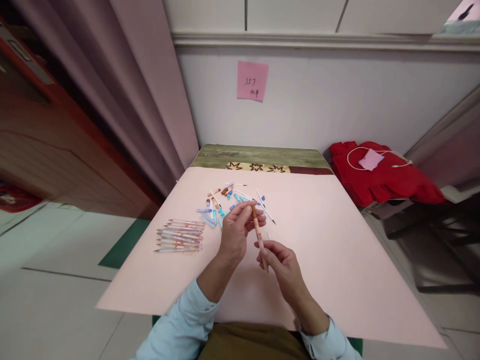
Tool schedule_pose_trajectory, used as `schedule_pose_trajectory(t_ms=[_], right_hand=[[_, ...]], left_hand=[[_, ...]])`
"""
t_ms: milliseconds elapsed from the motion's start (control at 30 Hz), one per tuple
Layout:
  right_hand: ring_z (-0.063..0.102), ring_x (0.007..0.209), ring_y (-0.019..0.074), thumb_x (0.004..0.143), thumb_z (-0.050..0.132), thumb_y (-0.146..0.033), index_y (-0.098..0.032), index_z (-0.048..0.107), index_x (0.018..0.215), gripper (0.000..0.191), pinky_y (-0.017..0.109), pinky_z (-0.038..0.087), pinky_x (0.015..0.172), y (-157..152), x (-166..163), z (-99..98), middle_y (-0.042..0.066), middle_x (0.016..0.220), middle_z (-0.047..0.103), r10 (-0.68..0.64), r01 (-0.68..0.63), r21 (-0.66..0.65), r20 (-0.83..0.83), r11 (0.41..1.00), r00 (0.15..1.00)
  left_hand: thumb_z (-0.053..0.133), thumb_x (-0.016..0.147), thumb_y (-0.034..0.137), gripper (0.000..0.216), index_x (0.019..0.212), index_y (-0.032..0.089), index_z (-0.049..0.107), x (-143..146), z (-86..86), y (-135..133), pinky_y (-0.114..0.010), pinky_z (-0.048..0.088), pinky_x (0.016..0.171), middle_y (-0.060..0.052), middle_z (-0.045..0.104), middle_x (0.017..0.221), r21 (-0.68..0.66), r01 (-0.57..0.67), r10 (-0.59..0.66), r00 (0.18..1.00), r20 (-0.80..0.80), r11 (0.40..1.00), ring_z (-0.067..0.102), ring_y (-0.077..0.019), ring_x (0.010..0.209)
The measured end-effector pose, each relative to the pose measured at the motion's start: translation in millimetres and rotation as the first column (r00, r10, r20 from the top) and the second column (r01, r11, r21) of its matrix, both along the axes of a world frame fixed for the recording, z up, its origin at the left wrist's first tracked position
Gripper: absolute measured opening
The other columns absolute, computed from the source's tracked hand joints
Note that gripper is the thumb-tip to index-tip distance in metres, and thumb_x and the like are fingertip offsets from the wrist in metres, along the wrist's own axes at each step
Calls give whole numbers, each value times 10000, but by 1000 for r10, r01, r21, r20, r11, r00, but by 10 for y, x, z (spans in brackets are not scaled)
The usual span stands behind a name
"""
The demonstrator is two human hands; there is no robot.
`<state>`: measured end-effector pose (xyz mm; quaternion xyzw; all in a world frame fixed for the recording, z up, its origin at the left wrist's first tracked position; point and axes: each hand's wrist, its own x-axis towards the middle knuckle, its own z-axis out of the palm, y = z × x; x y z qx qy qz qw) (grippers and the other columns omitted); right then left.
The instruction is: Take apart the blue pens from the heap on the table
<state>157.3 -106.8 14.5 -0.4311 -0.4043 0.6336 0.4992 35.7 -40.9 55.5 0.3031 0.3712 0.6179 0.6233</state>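
An orange-brown pen slants upright between my two hands above the pink sheet. Fingers and thumb of my left hand pinch its brown upper end. Lower on the barrel, my right hand closes round the paler end. Just beyond my left hand lies a loose pile of pen parts: blue barrels, brown caps, small blue pieces and thin white refills. A row of assembled pens rests to the left of that pile, tips pointing left.
The pink sheet covers most of the table, with a green wood-patterned strip at the far edge. A red cloth with a white cable lies right of the table. A wall with a pink note stands behind; a curtain hangs left.
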Motion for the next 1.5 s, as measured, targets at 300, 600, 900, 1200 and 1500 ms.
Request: schedule_pose_trajectory(t_ms=[300, 600, 900, 1200, 1500], right_hand=[[618, 733, 170, 822, 701, -453, -179, 670, 958, 308, 306, 486, 697, 34, -49, -180, 55, 826, 692, 9, -8, 50, -6, 999, 1000], [555, 672, 146, 773, 728, -376, -181, 631, 790, 218, 265, 440, 624, 100, -86, -362, -3, 727, 624, -26, 26, 107, -5, 994, 1000], [596, 660, 153, 764, 728, -384, -171, 701, 906, 257, 276, 467, 619, 193, 97, -362, 33, 779, 695, -81, 74, 54, 147, 996, 986], [639, 706, 166, 789, 699, -444, -158, 683, 1004, 358, 317, 522, 666, 807, 260, -23, 79, 863, 724, -424, 397, 168, 187, 902, 886], [610, 639, 173, 769, 681, -483, -151, 734, 918, 368, 293, 479, 598, 1210, 213, -161, 66, 769, 723, -321, 255, 201, 464, 946, 826]], left_hand=[[729, 771, 312, 384, 1110, 157, 637, 16, -14, 4, -311, 555, 693, -55, 715, 831, -16, 6, -7, 999, -32, 1000, 660, -142, 662], [714, 784, 381, 288, 952, 157, 644, 164, -202, -107, -192, 424, 473, -24, 668, 773, -49, 149, -149, 989, -9, 988, 556, -80, 526], [721, 768, 384, 287, 907, 140, 662, 172, -281, 28, -182, 280, 404, -19, 648, 706, -28, 240, -241, 956, -169, 970, 448, -46, 435], [744, 749, 369, 322, 929, 115, 659, 208, -380, 535, -187, 259, 417, -22, 623, 692, -28, 337, -327, 929, 171, 941, 431, -36, 435], [745, 773, 299, 252, 958, 141, 679, -704, -424, 832, -137, 323, 408, -19, 632, 734, -41, 129, -110, 946, 304, 991, 443, -30, 472]])
